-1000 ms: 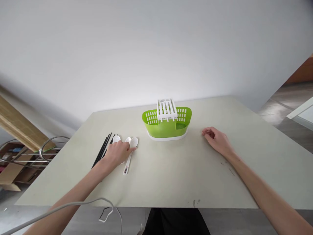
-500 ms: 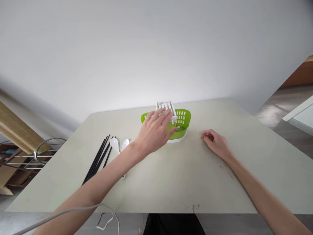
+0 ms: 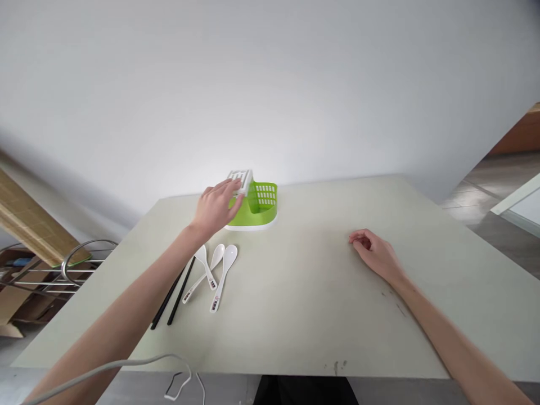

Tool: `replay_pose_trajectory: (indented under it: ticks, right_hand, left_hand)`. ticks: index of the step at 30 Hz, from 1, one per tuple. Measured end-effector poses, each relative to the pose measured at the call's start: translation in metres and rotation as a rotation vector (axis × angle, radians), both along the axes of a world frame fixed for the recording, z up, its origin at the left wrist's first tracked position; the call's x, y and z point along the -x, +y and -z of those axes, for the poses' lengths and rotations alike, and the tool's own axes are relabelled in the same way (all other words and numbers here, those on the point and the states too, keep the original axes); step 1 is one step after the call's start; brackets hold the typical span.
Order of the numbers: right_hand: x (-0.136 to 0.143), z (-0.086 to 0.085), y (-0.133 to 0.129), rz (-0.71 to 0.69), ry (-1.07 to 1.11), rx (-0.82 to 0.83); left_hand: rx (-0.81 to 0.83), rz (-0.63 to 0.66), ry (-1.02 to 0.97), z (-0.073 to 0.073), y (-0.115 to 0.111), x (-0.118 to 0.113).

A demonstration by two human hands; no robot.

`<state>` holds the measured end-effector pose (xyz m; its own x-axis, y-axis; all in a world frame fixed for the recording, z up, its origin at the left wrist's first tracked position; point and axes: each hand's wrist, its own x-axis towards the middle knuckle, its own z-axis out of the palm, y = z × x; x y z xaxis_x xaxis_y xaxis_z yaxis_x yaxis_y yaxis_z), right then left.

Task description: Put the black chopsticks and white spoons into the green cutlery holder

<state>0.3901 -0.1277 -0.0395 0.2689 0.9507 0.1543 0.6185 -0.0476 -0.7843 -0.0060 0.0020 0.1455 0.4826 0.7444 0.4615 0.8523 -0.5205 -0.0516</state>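
Note:
A green and white plastic utensil holder (image 3: pixel 265 216) stands upright toward the back of the table, left of centre. Slots pierce its green basket side, and a slotted white rack (image 3: pixel 242 181) tops its left part. My left hand (image 3: pixel 218 207) grips this top, fingers over the rack and thumb at the front. Part of the holder is hidden behind that hand. My right hand (image 3: pixel 373 253) rests on the table to the right, loosely curled with nothing visible in it. Three white spoons (image 3: pixel 228 260) lie in front of the holder, beside black chopsticks (image 3: pixel 181 291) partly covered by my left forearm.
A pale table (image 3: pixel 304 315) stands against a white wall. At the left are a metal wire rack (image 3: pixel 70 270), a rolled bamboo mat (image 3: pixel 40 216) and cardboard boxes (image 3: pixel 17 304). A grey cable (image 3: pixel 109 364) crosses my left forearm near the front edge.
The utensil holder has moved left and slightly back, together with my left hand. More of its right basket and all three spoons now show. My right hand stays where it was.

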Motion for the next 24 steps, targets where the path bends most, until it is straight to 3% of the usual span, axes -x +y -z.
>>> replay_pose_trajectory:
  ticks: [7, 13, 16, 19, 24]
  right_hand:
    - [0.000, 0.001, 0.000, 0.005, 0.014, -0.009]
    - [0.000, 0.003, 0.001, -0.010, -0.014, -0.044]
    - [0.000, 0.003, 0.002, -0.008, -0.029, -0.043]
    - [0.000, 0.003, 0.001, -0.002, -0.030, -0.025]
    - [0.000, 0.003, 0.000, 0.000, -0.015, -0.024]
  left_hand:
    - [0.031, -0.192, -0.024, -0.003, 0.013, 0.062]
    - [0.008, -0.258, -0.026, -0.003, 0.008, 0.091]
    - [-0.065, -0.220, -0.043, -0.002, -0.002, 0.089]
    - [-0.099, -0.118, -0.088, 0.006, -0.020, 0.070]
    - [0.074, 0.246, -0.150, 0.043, -0.057, 0.020]
